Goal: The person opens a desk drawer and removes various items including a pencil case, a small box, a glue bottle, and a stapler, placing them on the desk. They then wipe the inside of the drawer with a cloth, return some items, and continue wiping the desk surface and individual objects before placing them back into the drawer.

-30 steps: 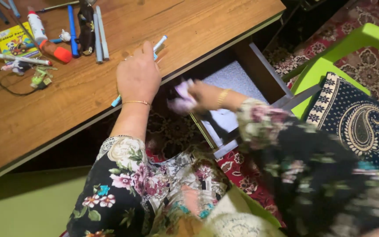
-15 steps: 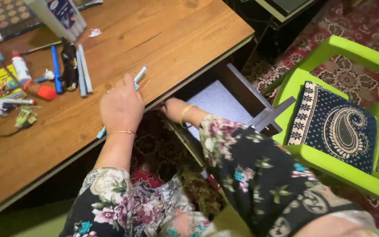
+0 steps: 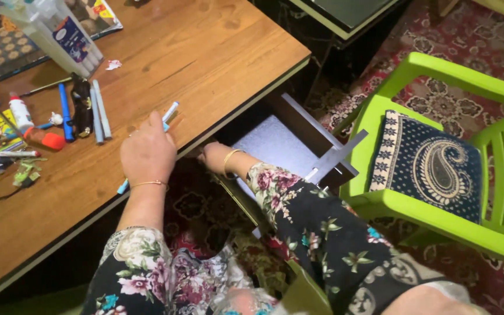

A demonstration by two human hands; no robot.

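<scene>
We take open drawer (image 3: 290, 146) as landmark. Far left of drawer, on tabletop (image 3: 217, 52): glue bottle (image 3: 20, 113), blue markers (image 3: 65, 111), grey pens (image 3: 99, 111), none put away. Nearer drawer, our left hand (image 3: 147, 153) lies flat, fingers together, over light-blue pen (image 3: 169, 111), pressing, not gripping it. At drawer's front edge, our right hand (image 3: 212, 156) reaches under tabletop; grip hidden, cannot tell. Drawer shows only white liner. We judge work barely begun. Right of drawer: green chair (image 3: 438, 76), patterned cushion (image 3: 433, 163).
</scene>
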